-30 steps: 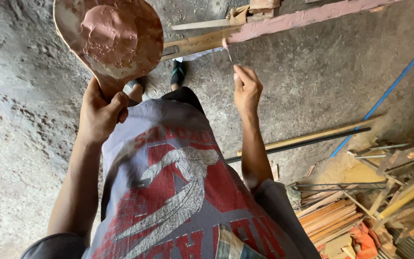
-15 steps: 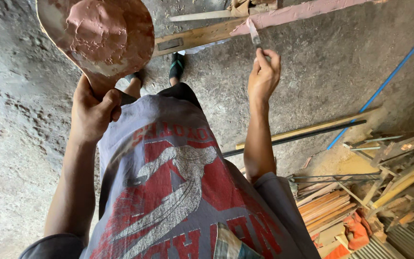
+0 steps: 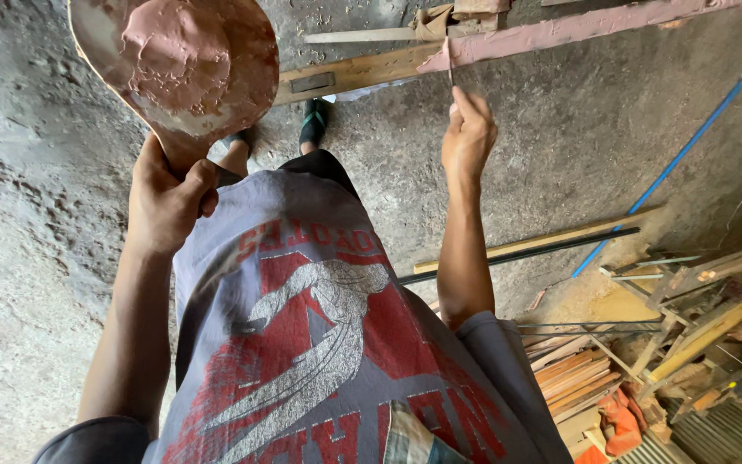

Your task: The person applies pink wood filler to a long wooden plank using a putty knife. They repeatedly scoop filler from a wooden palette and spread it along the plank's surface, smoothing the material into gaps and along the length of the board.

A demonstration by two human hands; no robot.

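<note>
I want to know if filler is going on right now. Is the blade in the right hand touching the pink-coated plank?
Touching. In the head view the right hand holds a thin blade whose tip meets the edge of the pink-coated plank.

**Soft daylight, sharp centre, stretched edges**

Even, diffuse daylight fills the scene, with no glare. Shadows are faint on the concrete floor (image 3: pixel 62 258). The grey T-shirt (image 3: pixel 319 326) is crisp; the wood pile (image 3: pixel 646 361) at the right edge bends with wide-angle distortion and sits slightly dimmer.
</note>
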